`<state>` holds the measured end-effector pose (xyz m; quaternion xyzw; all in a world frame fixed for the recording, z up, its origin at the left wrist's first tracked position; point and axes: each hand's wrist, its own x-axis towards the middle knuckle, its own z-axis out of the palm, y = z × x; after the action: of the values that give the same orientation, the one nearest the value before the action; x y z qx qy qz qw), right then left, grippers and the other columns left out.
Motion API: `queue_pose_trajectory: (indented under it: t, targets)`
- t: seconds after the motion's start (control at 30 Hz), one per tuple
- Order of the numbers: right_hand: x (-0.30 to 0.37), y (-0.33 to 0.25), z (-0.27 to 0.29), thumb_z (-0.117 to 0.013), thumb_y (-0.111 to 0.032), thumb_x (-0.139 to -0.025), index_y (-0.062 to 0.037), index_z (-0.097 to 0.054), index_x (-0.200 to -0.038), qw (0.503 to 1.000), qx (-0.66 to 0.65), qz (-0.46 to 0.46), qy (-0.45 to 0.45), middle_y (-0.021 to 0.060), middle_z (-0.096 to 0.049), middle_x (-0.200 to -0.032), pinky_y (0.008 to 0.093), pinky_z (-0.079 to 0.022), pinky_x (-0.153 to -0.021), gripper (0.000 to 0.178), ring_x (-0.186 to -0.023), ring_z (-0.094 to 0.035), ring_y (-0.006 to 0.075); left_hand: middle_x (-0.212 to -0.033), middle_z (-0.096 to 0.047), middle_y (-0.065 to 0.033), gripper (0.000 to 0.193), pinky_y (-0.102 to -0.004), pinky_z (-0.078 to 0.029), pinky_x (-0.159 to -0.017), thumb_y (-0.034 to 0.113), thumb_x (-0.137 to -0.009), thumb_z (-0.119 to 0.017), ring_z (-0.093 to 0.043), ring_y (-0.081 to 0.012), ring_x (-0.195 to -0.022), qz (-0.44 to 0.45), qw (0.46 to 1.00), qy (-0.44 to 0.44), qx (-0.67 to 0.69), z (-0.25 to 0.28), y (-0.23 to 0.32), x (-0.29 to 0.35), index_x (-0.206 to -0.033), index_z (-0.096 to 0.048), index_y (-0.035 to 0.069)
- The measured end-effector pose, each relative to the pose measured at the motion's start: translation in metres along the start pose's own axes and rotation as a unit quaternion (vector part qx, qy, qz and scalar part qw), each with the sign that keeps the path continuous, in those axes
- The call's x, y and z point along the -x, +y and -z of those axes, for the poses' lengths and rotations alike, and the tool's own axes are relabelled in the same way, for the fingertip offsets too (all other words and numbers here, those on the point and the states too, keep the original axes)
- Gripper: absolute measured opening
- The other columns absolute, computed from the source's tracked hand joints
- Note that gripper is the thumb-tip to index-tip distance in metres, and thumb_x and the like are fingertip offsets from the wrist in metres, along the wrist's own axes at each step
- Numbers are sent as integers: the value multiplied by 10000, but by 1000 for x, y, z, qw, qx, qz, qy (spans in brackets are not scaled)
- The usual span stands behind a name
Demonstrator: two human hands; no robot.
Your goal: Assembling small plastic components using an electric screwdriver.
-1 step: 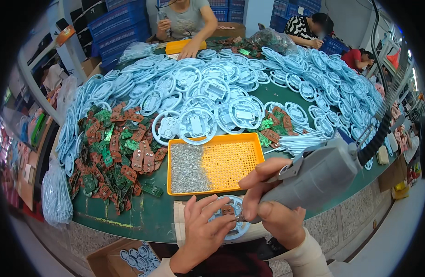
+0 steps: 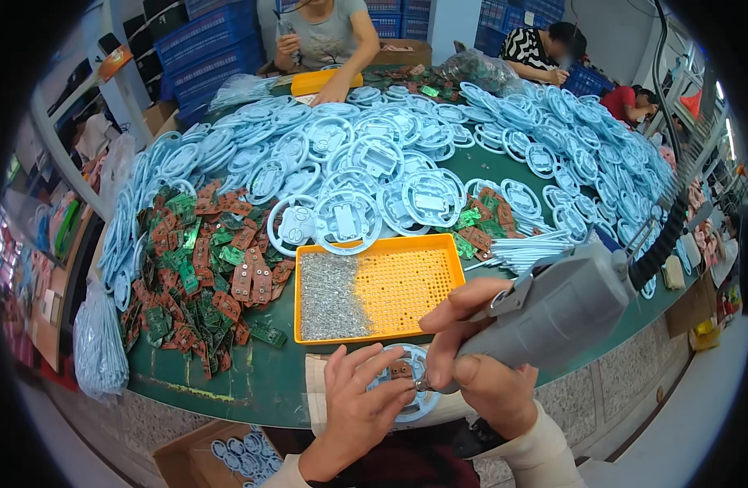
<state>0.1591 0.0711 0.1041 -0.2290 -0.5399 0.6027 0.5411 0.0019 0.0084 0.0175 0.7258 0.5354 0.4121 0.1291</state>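
Observation:
My right hand [image 2: 496, 382] is wrapped round a grey electric screwdriver [image 2: 553, 305], tilted with its metal tip down to the left. Under the tip lies a light-blue plastic wheel [image 2: 410, 413] with a brown circuit board [image 2: 401, 370] in its middle. My left hand [image 2: 362, 398] rests over the wheel's left side and holds it, index fingertip close to the screwdriver tip. Whether a screw sits at the tip is hidden by my fingers. Just beyond stands a yellow perforated tray [image 2: 461, 276], its left part covered with small silver screws [image 2: 332, 297].
Brown and green circuit boards [image 2: 199, 268] are heaped at the left. Behind the tray, blue wheels [image 2: 378, 154] pile across the green table [image 2: 264, 366]. Light-blue sticks [image 2: 532, 252] lie right. A coiled cable [image 2: 671, 224] hangs from the screwdriver. Below, a cardboard box [image 2: 183, 455] holds wheels. A co-worker [image 2: 329, 41] sits opposite.

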Motion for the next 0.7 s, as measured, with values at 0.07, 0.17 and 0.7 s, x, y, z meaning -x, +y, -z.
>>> queue_pose_trajectory:
  t: [0.07, 0.17, 0.7]
  targets:
    - [0, -2, 0, -647, -25, -755, 12, -493, -1193, 1000, 4, 4, 0, 157, -626, -1039, 252, -486, -663, 466, -742, -594, 113, -1207, -614, -5, 195, -516, -314, -999, 174, -684, -788, -522, -255, -1142, 14, 999, 5, 29, -2, -2, 2, -870, -731, 187]
    - [-1, -2, 0, -642, -20, -753, 15, -494, -1190, 1000, -12, 11, -2, 161, -627, -1027, 249, -486, -652, 463, -731, -595, 113, -1213, -617, -27, 192, -462, -348, -995, 160, -680, -793, -519, -266, -1144, 46, 996, 10, 82, -6, -5, 6, -866, -753, 180]
    - [0, -3, -2, -655, -28, -752, 4, -482, -1199, 998, -15, 5, -53, 158, -624, -1030, 253, -482, -641, 480, -711, -571, 107, -1228, -610, -75, 240, -380, -373, -1008, 136, -697, -799, -487, -271, -1177, 94, 972, 21, 216, -12, -14, 14, -933, -760, 149]
